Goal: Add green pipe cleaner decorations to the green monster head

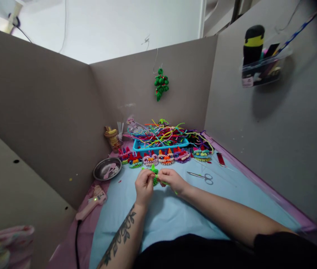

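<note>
Between my two hands, just above the blue cloth, is a small green pipe-cleaner figure (154, 170) with lighter lime tips. My left hand (143, 185) is closed, its thumb and fingers pinching the figure's left side. My right hand (173, 180) pinches it from the right, and a lime-green pipe-cleaner end hangs below that hand. My fingers hide much of the figure. Just beyond my hands stands a row of several finished-looking pipe-cleaner animal heads (166, 157) in mixed colours. Scissors (201, 176) lie on the cloth to the right of my right hand.
A blue tray (161, 147) heaped with pipe cleaners stands at the back. On the left are a metal bowl (99, 170), a pink glue gun (91, 205) with a cord, and a brown cup (112, 139). Grey partitions (152, 89) enclose the table; a clear bin (261, 73) hangs right.
</note>
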`<state>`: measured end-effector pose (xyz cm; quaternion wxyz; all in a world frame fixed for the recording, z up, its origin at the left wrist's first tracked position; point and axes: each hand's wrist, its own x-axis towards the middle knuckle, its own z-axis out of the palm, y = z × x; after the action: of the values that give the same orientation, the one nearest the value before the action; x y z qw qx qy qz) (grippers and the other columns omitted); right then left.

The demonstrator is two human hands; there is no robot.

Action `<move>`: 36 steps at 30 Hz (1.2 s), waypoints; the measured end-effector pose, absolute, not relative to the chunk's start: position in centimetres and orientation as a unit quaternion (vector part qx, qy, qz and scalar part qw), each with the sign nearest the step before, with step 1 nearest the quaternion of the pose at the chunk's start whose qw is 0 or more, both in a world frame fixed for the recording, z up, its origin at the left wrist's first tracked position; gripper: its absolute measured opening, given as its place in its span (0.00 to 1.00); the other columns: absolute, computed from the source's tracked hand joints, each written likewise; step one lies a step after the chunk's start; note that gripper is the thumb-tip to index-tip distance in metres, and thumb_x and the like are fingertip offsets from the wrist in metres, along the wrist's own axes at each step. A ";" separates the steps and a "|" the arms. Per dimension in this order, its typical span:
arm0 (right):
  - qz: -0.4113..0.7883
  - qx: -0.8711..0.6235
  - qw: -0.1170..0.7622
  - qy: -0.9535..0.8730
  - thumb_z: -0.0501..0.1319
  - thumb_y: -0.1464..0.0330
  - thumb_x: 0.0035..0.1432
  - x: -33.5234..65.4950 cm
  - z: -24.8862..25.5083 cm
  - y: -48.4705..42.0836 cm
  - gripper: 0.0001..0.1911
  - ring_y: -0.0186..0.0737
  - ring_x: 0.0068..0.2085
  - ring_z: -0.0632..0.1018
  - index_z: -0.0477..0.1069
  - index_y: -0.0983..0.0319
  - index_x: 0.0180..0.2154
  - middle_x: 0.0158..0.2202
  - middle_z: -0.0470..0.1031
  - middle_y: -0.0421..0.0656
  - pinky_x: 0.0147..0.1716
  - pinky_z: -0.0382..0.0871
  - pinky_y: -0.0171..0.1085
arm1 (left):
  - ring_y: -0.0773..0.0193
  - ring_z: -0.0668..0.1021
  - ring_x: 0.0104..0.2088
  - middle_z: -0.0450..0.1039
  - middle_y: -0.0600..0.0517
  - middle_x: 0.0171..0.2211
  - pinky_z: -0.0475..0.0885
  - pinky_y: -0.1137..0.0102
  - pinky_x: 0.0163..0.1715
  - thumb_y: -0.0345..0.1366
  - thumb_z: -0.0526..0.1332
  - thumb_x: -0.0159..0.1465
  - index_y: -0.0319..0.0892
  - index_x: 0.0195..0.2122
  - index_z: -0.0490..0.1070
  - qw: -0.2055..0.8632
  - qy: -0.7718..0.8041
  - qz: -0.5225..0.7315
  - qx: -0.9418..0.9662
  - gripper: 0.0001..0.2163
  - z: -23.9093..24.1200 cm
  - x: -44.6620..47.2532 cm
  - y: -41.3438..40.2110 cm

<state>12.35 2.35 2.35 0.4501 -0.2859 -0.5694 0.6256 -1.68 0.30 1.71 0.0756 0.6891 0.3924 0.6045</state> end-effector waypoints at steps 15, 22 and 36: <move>0.375 -0.357 0.469 -0.715 0.56 0.65 0.54 13.8 2.8 3.0 0.11 0.31 0.25 0.63 0.64 0.64 0.23 0.21 0.62 0.37 0.25 0.56 0.31 | 0.63 0.75 0.36 0.73 0.48 0.33 0.70 0.68 0.38 0.32 0.56 0.60 0.41 0.33 0.72 0.089 0.421 0.571 0.699 0.06 2.0 -1.8 0.5; 0.357 -0.370 0.453 -0.728 0.55 0.66 0.54 13.5 2.4 2.9 0.10 0.31 0.25 0.64 0.64 0.64 0.23 0.21 0.63 0.37 0.25 0.57 0.30 | 0.65 0.72 0.30 0.69 0.51 0.28 0.67 0.71 0.32 0.31 0.54 0.60 0.40 0.29 0.68 0.067 0.447 0.538 0.711 0.06 1.6 -1.5 0.7; 0.366 -0.368 0.420 -0.745 0.55 0.66 0.52 13.9 2.0 3.8 0.08 0.30 0.24 0.63 0.65 0.64 0.25 0.21 0.62 0.36 0.23 0.55 0.29 | 0.65 0.73 0.32 0.73 0.50 0.30 0.68 0.70 0.33 0.31 0.55 0.60 0.42 0.33 0.71 0.069 0.451 0.504 0.734 0.06 0.4 -1.9 1.3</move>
<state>13.88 3.80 1.99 0.4202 -0.3679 -0.7445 0.3658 -1.93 1.32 0.43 0.0691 0.7338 0.4508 0.5036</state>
